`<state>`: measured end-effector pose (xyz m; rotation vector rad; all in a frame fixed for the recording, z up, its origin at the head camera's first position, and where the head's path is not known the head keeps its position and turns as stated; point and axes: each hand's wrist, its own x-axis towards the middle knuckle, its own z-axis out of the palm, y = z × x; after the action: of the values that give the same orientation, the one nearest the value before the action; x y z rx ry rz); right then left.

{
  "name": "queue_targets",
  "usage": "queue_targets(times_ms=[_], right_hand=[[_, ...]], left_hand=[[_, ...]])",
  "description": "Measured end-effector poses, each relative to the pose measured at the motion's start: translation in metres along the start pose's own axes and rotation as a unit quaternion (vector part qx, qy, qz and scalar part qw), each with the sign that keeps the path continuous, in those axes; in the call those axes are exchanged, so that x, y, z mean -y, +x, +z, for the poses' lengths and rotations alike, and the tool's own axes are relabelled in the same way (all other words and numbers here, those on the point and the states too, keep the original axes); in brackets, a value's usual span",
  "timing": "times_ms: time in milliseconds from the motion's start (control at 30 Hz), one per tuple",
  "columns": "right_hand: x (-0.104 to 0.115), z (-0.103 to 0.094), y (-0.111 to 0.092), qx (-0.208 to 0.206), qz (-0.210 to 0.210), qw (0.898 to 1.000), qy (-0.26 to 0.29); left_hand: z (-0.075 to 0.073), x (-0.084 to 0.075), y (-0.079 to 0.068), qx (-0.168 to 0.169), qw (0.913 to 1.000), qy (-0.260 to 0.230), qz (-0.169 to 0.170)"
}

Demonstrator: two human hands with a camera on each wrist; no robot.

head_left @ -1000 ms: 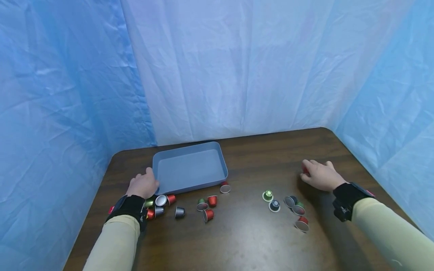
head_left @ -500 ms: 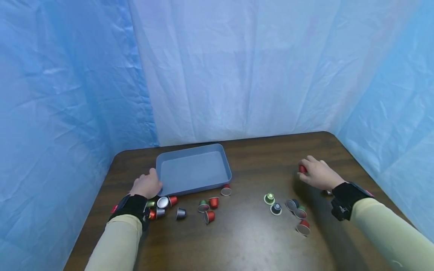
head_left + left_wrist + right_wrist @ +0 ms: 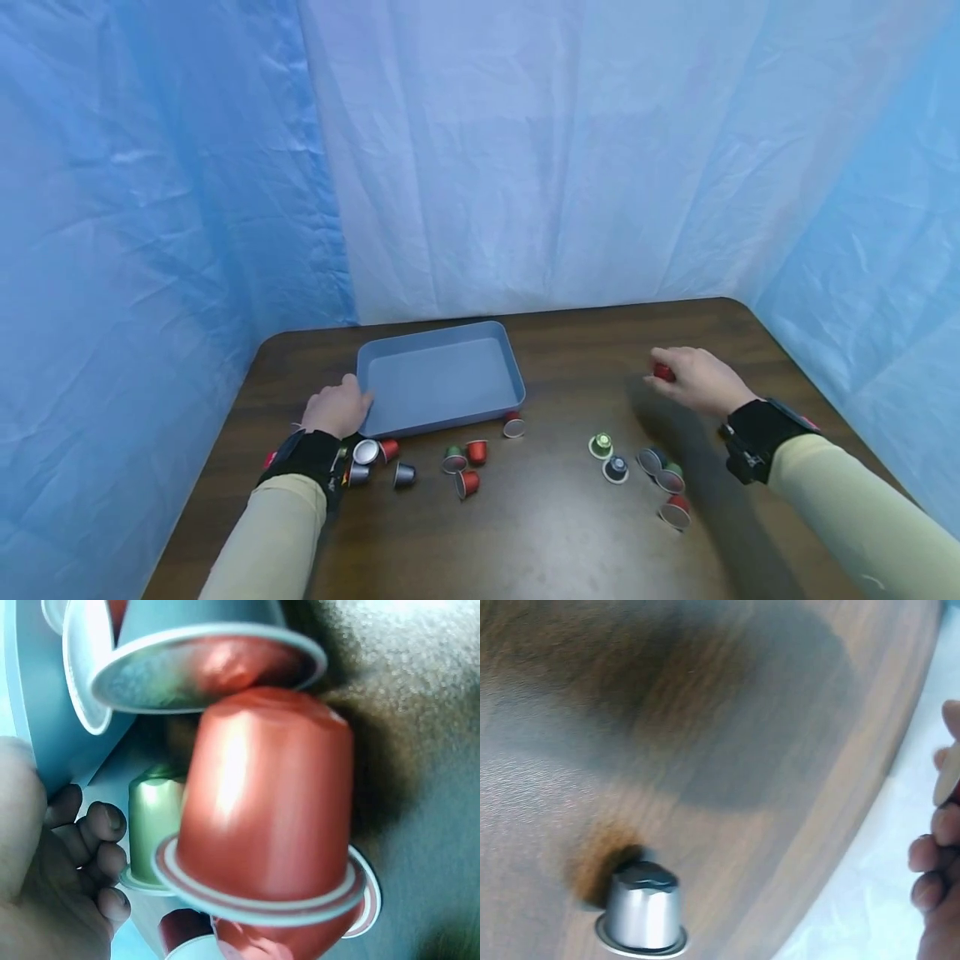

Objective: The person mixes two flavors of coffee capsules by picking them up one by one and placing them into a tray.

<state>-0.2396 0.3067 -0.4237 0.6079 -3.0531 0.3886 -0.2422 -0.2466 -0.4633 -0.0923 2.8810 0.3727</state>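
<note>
My left hand (image 3: 336,410) grips the left side of a blue-grey tray (image 3: 441,377), thumb at the inside and curled fingers outside, as the left wrist view shows. Coffee capsules crowd beneath that wrist: a red capsule (image 3: 266,799) fills the middle of the left wrist view, with a green capsule (image 3: 156,825) near the fingers. At the table's right, my right hand (image 3: 703,382) pinches a red coffee capsule (image 3: 663,372) above the wood. Only part of this hand enters the right wrist view, where a silver capsule (image 3: 643,909) stands on the table.
Several capsules lie before the tray, including a dark grey capsule (image 3: 404,475) and a red capsule (image 3: 513,425) against its front right corner. Further right sit a light green capsule (image 3: 602,445) and several others. Blue and white sheets (image 3: 480,167) hang behind the table.
My right hand has lifted the red capsule and carried it a little leftward. The tray has slid slightly right with my left hand on it. The head view has also shifted a little.
</note>
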Motion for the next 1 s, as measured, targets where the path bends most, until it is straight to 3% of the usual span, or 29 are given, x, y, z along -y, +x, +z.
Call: queue_targets(times_ms=[367, 667, 1000], right_hand=[[0.008, -0.007, 0.005, -0.024, -0.006, 1.000, 0.008], [0.022, -0.017, 0.017, -0.061, -0.039, 0.997, 0.018], [0.042, -0.024, 0.029, -0.091, -0.072, 0.993, 0.022]], left_hand=[[0.008, -0.006, 0.003, -0.017, 0.9997, 0.012, 0.009], [0.003, -0.013, 0.000, -0.015, 0.9997, 0.008, 0.015], [0.008, -0.020, 0.004, -0.009, 0.9997, 0.009, 0.023]])
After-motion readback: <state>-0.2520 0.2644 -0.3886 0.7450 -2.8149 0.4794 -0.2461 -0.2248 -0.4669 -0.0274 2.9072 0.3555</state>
